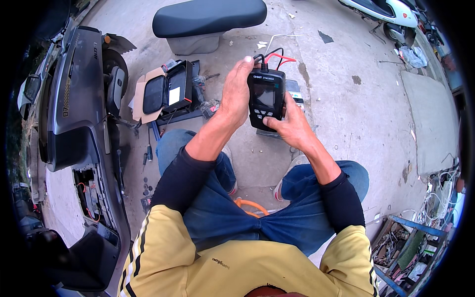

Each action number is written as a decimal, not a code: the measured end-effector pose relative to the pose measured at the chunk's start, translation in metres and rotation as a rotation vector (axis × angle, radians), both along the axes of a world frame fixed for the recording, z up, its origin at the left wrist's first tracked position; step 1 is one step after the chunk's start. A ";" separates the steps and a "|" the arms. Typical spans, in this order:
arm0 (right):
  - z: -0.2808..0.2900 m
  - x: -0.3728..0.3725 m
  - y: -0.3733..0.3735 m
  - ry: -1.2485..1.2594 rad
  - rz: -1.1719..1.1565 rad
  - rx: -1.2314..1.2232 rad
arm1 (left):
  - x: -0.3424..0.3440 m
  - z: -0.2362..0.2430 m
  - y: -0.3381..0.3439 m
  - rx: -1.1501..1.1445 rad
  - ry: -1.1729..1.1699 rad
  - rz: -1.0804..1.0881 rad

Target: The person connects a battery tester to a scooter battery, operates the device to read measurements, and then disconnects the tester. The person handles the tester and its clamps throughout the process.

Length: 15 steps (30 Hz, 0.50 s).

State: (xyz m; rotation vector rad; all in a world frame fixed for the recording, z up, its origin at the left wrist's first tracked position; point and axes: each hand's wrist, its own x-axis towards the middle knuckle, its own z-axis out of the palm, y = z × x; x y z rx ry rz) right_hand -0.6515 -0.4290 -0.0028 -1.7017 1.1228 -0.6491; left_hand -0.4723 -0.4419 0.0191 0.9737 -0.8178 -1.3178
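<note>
Both hands hold a black handheld tester (266, 101) with a small screen, several buttons and leads coming out of its top. Along its left side lies my left hand (236, 91), thumb up by the cable end and fingers mostly hidden behind. My right hand (292, 121) grips the lower right side, its thumb on the buttons. A red lead (283, 57) and a black lead (275, 50) loop beyond the tester. Partly hidden behind it, a light-coloured block (295, 88) stands on the ground. The screen carries a pale reflection, so I cannot read it.
To the left, a grey scooter (74, 99) stands with an uncovered compartment (88, 193). An open cardboard box (147, 117) with a black case (155, 94) lies nearby, by a screwdriver (149, 151). Ahead is a detached seat (210, 19); a metal-framed scrap bin (408, 252) stands at right.
</note>
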 end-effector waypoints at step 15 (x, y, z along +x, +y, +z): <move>0.001 0.000 0.000 0.003 0.002 0.013 | 0.001 -0.004 -0.002 -0.010 0.014 -0.006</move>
